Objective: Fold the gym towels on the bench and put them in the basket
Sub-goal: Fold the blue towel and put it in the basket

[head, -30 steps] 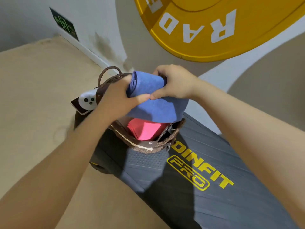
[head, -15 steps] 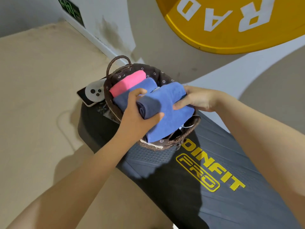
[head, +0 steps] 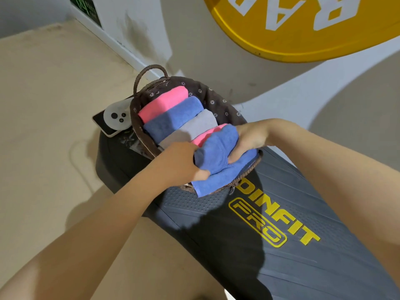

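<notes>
Both hands grip the folded blue towel (head: 218, 156) at the basket's (head: 220, 100) near end on the counter (head: 303, 267): left hand (head: 179, 163) fingers half buried, right hand (head: 249, 137) fingers clamped on top. Basket's front rim is hidden.

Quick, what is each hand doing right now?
Left hand: closed on the folded blue towel at the basket edge.
Right hand: closed on the same blue towel, pressing it into the basket.

A yellow weight plate (head: 303, 29) hangs above the grip; a phone (head: 104, 124) under what looks like a white gadget (head: 118, 118) lies left of it.
</notes>
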`<state>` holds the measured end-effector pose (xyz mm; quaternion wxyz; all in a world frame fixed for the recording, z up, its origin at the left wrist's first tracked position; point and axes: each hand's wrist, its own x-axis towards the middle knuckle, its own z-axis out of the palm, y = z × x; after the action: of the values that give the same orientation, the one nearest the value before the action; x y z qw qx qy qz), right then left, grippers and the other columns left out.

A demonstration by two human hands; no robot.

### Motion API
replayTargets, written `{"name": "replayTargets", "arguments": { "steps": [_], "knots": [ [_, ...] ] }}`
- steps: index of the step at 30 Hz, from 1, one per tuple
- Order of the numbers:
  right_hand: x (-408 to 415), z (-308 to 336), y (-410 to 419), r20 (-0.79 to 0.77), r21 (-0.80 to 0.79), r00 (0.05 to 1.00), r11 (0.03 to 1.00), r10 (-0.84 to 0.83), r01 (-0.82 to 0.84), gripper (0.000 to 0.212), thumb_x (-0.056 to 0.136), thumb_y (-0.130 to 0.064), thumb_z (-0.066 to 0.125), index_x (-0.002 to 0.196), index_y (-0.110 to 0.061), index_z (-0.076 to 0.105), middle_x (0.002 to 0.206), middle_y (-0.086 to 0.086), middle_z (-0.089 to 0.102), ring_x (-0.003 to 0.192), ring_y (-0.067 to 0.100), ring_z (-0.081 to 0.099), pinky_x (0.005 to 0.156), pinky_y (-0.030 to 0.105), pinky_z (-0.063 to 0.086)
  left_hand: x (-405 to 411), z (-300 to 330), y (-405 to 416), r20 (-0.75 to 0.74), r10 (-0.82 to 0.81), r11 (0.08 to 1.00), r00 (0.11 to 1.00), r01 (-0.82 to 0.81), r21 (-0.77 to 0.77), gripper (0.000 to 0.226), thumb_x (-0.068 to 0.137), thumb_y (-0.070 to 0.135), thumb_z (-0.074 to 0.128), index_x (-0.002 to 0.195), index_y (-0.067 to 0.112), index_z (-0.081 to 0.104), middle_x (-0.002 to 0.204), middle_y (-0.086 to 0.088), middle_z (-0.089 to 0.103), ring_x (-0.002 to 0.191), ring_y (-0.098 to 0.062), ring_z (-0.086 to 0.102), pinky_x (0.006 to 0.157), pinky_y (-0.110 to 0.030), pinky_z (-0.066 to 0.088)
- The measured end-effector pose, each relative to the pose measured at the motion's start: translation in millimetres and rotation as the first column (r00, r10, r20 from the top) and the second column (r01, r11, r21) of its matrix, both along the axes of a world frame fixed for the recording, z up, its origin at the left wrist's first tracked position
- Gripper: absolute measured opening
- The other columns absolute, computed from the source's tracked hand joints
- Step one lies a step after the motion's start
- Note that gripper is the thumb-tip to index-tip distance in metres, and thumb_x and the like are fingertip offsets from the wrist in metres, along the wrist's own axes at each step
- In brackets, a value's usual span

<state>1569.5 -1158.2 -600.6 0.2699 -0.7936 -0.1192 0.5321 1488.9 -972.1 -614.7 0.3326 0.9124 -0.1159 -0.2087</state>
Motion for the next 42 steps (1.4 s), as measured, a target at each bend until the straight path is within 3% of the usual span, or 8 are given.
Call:
{"name": "replayTargets", "arguments": {
  "steps": [5, 13, 18, 24, 28, 34, 39, 42],
  "knots": [
    [12, -6, 13, 0.033, -0.240, 0.998, 0.970, 0.049, -0.040, 0.037, 0.078, 0.000, 0.062, 0.115, 0.007, 0.060, 0.116, 0.023, 0.065, 0.108, 0.037, 0.062, 0.096, 0.043, 0.049, 0, -3, -5, 0.156, -0.022, 0.994, 0.987, 0.004, 0.112, 0.020, 0.088, 0.018, 0.057, 0.077, 0.013, 0.040, 0.075, 0.002, 0.042, 0.078, -0.023, 0.048, 0.062, -0.024, 0.027],
    [-2, -25, 11, 0.721, -0.251, 0.679, 0.966, 0.140, 0.067, 0.058, 0.082, -0.026, 0.069, 0.124, -0.003, 0.038, 0.116, 0.020, 0.058, 0.106, 0.037, 0.055, 0.076, 0.035, 0.039, 1, -16, -9, 0.315, 0.011, 0.985, 0.949, -0.065, 0.163, 0.055, 0.083, 0.023, 0.063, 0.127, 0.011, 0.034, 0.112, -0.005, 0.052, 0.097, -0.026, 0.056, 0.066, -0.030, 0.036],
    [1, -27, 8, 0.663, -0.235, 0.740, 0.970, 0.113, 0.063, 0.066, 0.082, -0.034, 0.069, 0.126, -0.004, 0.030, 0.115, 0.019, 0.057, 0.105, 0.036, 0.054, 0.077, 0.033, 0.037, 1, -8, -15, 0.203, 0.065, 0.987, 0.977, -0.093, 0.133, 0.071, 0.070, 0.036, 0.077, 0.119, 0.007, 0.034, 0.106, -0.003, 0.048, 0.095, -0.025, 0.052, 0.068, -0.029, 0.033],
    [12, -3, 2, 0.220, -0.299, 0.972, 0.954, 0.082, -0.012, 0.102, 0.075, -0.014, 0.076, 0.148, -0.015, 0.006, 0.149, 0.005, 0.032, 0.133, 0.025, 0.037, 0.111, 0.039, 0.034, -4, -20, -23, 0.280, 0.040, 0.910, 0.959, -0.151, 0.385, 0.088, 0.071, 0.038, 0.076, 0.133, 0.007, 0.022, 0.125, -0.011, 0.048, 0.104, -0.031, 0.059, 0.066, -0.033, 0.039],
    [8, -2, 16, 0.403, -0.474, 0.862, 0.876, 0.309, -0.092, 0.063, 0.081, -0.020, 0.071, 0.134, -0.005, 0.040, 0.127, 0.009, 0.056, 0.113, 0.028, 0.054, 0.093, 0.030, 0.041, -4, -23, -27, 0.342, -0.025, 0.845, 0.939, -0.163, 0.509, 0.097, 0.072, 0.045, 0.073, 0.138, 0.007, 0.013, 0.123, -0.010, 0.047, 0.102, -0.027, 0.061, 0.061, -0.031, 0.036],
    [-4, -18, 20, 0.587, -0.636, 0.654, 0.771, 0.478, 0.008, 0.054, 0.084, -0.019, 0.067, 0.129, -0.005, 0.042, 0.122, 0.013, 0.058, 0.109, 0.032, 0.059, 0.075, 0.031, 0.043, -1, -19, -18, 0.257, 0.024, 0.966, 0.966, -0.088, 0.242, 0.097, 0.068, 0.033, 0.079, 0.139, 0.015, 0.014, 0.135, -0.005, 0.037, 0.117, -0.026, 0.049, 0.074, -0.035, 0.042],
    [-5, -3, 19, 0.585, -0.544, 0.749, 0.835, 0.311, 0.078, 0.062, 0.072, -0.026, 0.079, 0.122, -0.005, 0.049, 0.122, 0.013, 0.059, 0.111, 0.032, 0.057, 0.082, 0.034, 0.046, 4, -22, -17, 0.133, 0.130, 0.979, 0.983, -0.148, 0.137, 0.091, 0.068, 0.022, 0.079, 0.134, 0.015, 0.018, 0.119, -0.003, 0.047, 0.109, -0.029, 0.053, 0.080, -0.039, 0.044],
    [-11, 12, 18, 0.770, -0.403, 0.607, 0.888, 0.197, 0.223, 0.067, 0.069, -0.020, 0.080, 0.116, -0.004, 0.036, 0.116, 0.018, 0.051, 0.104, 0.038, 0.055, 0.068, 0.036, 0.037, -1, -29, -26, 0.316, 0.066, 0.937, 0.946, -0.168, 0.306, 0.073, 0.078, 0.012, 0.068, 0.135, 0.015, 0.022, 0.126, -0.006, 0.048, 0.117, -0.026, 0.049, 0.078, -0.040, 0.047]
  ]
}}
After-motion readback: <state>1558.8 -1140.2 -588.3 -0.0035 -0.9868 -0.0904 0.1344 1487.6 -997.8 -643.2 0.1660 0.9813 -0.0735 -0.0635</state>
